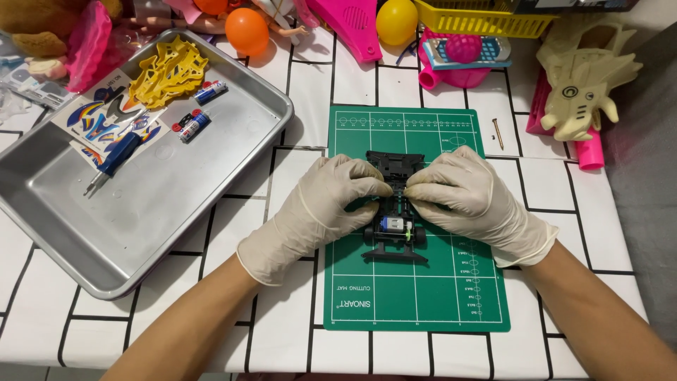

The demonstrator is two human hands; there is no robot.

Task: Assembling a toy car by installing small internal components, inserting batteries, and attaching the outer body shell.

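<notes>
Both gloved hands, left (326,201) and right (462,197), pinch the black toy car frame (395,212) on the green mat (416,296), mid-assembly; steady grip needed.

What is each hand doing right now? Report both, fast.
Left hand: fingers closed on the black toy car chassis.
Right hand: fingers closed on the same chassis, over the green cutting mat.

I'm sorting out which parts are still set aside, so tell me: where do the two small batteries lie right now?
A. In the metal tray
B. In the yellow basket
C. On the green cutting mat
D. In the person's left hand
A: the two batteries lie in the metal tray beside the yellow car body shell, while both gloved hands, left hand and right hand, hold the black toy car chassis on the green cutting mat.
</notes>
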